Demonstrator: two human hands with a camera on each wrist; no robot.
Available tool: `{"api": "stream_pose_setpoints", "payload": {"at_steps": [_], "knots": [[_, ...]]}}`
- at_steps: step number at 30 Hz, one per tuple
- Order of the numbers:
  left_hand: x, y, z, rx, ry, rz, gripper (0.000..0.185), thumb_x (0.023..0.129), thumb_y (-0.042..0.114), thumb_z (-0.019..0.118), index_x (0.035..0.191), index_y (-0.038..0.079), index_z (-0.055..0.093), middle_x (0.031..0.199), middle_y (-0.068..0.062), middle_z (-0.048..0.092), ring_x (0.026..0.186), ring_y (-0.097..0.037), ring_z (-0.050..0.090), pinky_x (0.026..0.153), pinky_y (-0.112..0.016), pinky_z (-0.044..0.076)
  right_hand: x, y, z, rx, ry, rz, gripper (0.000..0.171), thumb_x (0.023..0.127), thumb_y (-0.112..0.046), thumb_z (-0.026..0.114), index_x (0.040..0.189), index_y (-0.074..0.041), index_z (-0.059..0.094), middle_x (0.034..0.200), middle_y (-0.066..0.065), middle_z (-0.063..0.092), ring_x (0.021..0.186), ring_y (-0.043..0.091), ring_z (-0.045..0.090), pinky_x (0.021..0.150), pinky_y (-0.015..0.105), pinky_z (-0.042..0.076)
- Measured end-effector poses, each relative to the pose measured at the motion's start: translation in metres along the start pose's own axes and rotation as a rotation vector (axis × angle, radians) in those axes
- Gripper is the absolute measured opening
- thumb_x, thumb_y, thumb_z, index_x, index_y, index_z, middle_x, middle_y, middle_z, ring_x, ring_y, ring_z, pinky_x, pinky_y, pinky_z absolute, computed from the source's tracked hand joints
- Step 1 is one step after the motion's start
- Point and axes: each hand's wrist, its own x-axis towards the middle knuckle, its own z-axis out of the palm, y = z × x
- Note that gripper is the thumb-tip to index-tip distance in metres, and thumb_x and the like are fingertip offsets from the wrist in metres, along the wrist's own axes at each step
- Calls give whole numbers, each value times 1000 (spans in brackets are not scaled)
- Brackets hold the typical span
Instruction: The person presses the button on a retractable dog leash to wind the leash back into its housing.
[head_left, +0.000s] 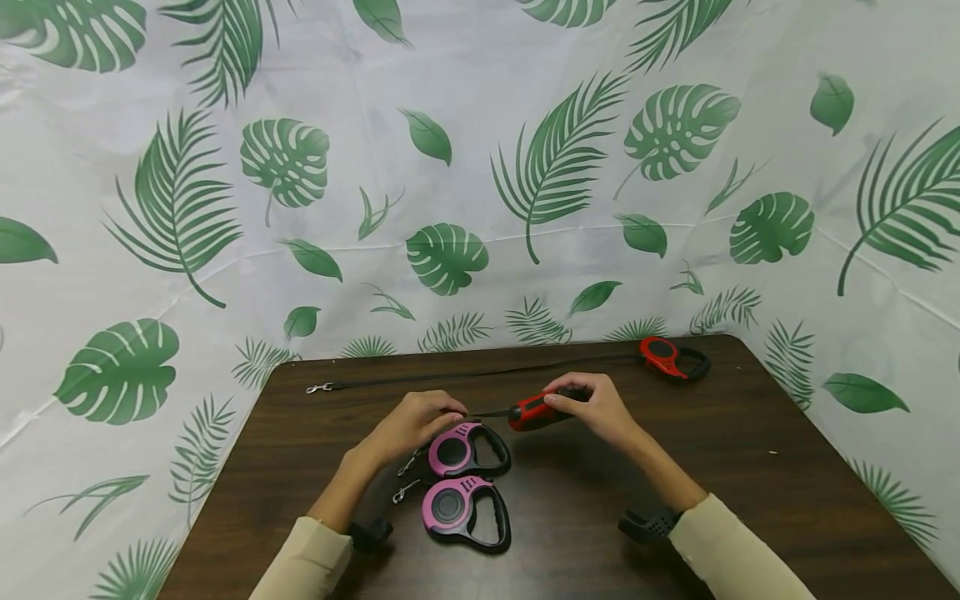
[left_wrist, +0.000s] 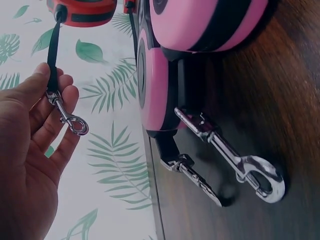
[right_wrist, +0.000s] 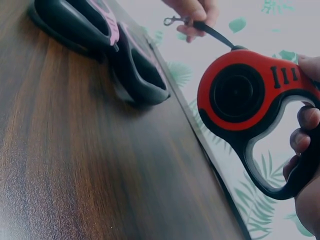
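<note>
The right hand (head_left: pixel 600 408) has its grip closed round the handle of a red leash reel (head_left: pixel 534 412), held just above the surface (head_left: pixel 750 450). The left hand (head_left: pixel 412 425) pinches that reel's clip (left_wrist: pixel 67 117), above two pink reels (head_left: pixel 461 479).

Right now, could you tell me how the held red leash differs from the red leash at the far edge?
The held red leash is lifted off the table, gripped by the right hand; the far red leash lies flat, untouched. The held one's strap is short, its clip pinched by the left hand; the far one's strap runs long across the table. Both are red and black.
</note>
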Motion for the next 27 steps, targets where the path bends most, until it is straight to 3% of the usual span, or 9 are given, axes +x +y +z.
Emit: {"api": "stream_pose_setpoints", "payload": {"at_steps": [9,20,27], "knots": [[3,3,4,-11,-9,-14,14,101,3,71,114,3,77,107,-8,78,96,-16,74,80,-30,61,0,-1,5,4,2,0,11,97,-18,78,107,-17,81,101,3,77,86,22,65,72,33,57],[9,7,11,-15,-21,-4,14,100,2,71,112,2,77,106,-9,78,94,-17,74,80,-28,61,1,-2,12,7,-5,-11,11,97,-18,78,107,-17,81,100,1,77,83,21,64,71,32,56],[10,7,15,-33,-50,-47,15,103,8,69,115,4,77,108,-7,78,95,-13,73,80,-26,61,1,-3,14,5,-5,-3,10,96,-19,79,106,-18,81,99,1,77,81,22,64,70,32,55]]}}
